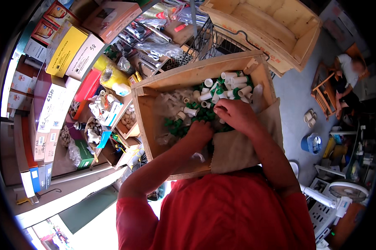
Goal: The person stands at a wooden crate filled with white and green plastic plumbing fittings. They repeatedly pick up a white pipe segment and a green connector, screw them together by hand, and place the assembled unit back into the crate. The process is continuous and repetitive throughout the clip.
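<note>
A wooden crate (139,118) stands before me with white plastic pipe fittings (239,80) and green-and-white valves (180,126) heaped in it. My left hand (200,132) reaches down among the green parts, and its fingertips are hidden there. Just right of it, my right hand (234,112) hovers over the heap with its fingers curled together; whatever they may hold is too small to make out. A grey-brown cloth (248,151) hangs over the crate's near right corner, beneath my right forearm. Clear plastic bags (171,102) lie along the crate's left part.
Another wooden crate (263,23) sits beyond, by a black wire basket (221,41). Shelves of boxes (56,104) and hardware line the left. A seated person (347,79), a blue bucket (311,143) and a white fan (348,191) are at the right.
</note>
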A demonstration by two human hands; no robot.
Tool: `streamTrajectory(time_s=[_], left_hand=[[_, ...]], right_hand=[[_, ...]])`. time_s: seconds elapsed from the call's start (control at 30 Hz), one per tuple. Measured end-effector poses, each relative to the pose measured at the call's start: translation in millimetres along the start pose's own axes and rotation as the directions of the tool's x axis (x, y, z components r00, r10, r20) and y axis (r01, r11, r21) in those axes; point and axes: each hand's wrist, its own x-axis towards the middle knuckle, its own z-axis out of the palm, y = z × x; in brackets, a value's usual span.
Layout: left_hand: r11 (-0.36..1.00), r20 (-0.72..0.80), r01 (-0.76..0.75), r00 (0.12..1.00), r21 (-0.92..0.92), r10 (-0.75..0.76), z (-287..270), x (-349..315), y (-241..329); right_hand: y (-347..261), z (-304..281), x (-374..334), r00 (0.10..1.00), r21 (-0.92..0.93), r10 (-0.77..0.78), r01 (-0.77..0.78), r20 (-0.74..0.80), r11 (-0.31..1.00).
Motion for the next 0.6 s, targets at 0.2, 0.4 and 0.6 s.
streamTrajectory(time_s=[0.2, 0.4, 0.6], left_hand=[[0.997, 0.047, 0.069, 0.996, 0.027, -0.070, 0.1, 5.2, 7.9], [0.990, 0.035, 0.093, 0.995, -0.110, -0.089, 0.8, 2.9, -1.6], [0.989, 0.083, 0.137, 0.988, -0.057, -0.132, -3.8, 2.3, 8.2]], right_hand=[[-2.3, -1.7, -1.1, 1.000, 0.000, 0.025, -0.025, -0.008, 1.000], [1.1, -0.6, -0.3, 1.000, -0.010, 0.020, -0.020, -0.018, 1.000], [2.6, 1.6, 0.3, 1.000, -0.016, 0.017, -0.017, -0.025, 1.000]])
